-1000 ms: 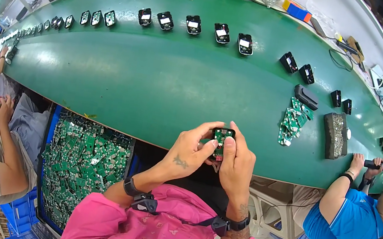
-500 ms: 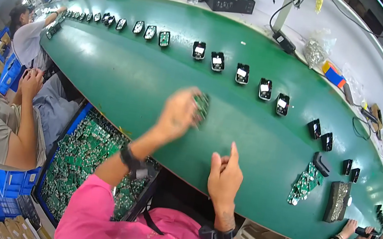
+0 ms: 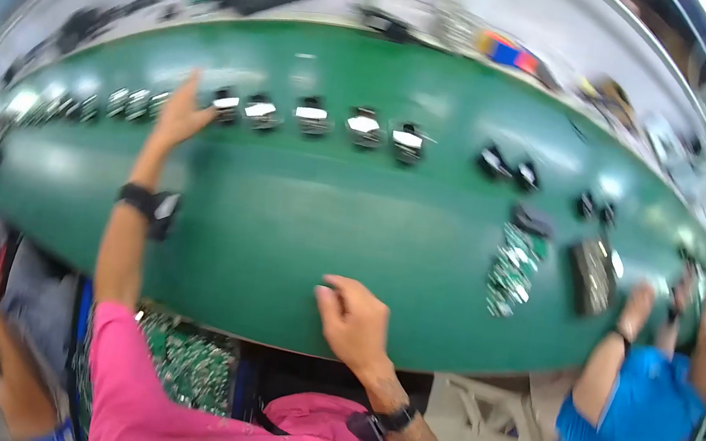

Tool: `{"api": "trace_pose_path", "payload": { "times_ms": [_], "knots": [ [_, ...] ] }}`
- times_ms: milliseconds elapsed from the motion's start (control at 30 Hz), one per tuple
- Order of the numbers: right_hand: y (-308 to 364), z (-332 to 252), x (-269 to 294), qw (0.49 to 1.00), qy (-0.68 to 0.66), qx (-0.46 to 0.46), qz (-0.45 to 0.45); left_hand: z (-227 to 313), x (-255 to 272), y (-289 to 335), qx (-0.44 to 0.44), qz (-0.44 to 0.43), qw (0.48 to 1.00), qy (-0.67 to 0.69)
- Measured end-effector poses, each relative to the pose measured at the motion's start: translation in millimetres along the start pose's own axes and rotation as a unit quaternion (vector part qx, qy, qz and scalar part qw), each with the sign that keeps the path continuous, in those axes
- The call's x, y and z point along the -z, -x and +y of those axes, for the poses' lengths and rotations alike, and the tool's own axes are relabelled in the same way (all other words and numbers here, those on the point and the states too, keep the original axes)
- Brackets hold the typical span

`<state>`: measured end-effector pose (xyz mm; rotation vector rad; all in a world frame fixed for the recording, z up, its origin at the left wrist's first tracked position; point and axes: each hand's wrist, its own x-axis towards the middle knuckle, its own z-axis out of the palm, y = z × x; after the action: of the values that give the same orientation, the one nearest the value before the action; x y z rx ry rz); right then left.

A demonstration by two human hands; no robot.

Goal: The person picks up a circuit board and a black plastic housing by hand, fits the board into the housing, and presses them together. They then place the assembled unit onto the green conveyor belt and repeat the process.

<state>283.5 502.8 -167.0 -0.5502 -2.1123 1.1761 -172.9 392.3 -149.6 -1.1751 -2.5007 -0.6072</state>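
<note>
Motion blurs the whole view, so small details are hard to read. The person in the pink sleeves has stretched the left hand (image 3: 178, 112) far out over the green tabletop (image 3: 279, 218), up to the row of small black units (image 3: 312, 116) with pale tops that runs along the far edge. Half a second ago this hand was still in the air near the middle of the tabletop with a small green-and-black piece between the fingers; one second ago both hands held that piece together near the front edge. Now the left hand's fingers are spread beside the left end of the row, just touching or almost touching the nearest unit, and I cannot tell if anything remains in it. It seems the piece was set down into the row, but the blur hides which unit it is.

The right hand (image 3: 353, 320) rests loosely curled and empty near the front edge, well apart from the left.

Toward the right end of the tabletop lie a pile of green circuit boards (image 3: 511, 271) and a dark tray (image 3: 589, 275). A co-worker in a blue shirt (image 3: 628, 407) works at that end. Below the front edge, a bin of green boards (image 3: 187, 365) stands beside the person.
</note>
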Motion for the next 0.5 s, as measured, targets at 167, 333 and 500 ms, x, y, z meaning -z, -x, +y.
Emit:
{"api": "trace_pose_path", "payload": {
  "times_ms": [167, 333, 500],
  "knots": [
    [4, 14, 41, 0.995, 0.049, 0.011, 0.082, 18, 2, -10, 0.029, -0.107, 0.994, 0.018],
    [5, 60, 184, 0.879, 0.333, -0.136, 0.311, 74, 8, 22, 0.001, 0.021, 0.997, 0.069],
    [-11, 76, 193, 0.88, 0.4, -0.121, 0.224, 230, 33, 120, -0.079, -0.078, 0.971, 0.211]
  ]
}}
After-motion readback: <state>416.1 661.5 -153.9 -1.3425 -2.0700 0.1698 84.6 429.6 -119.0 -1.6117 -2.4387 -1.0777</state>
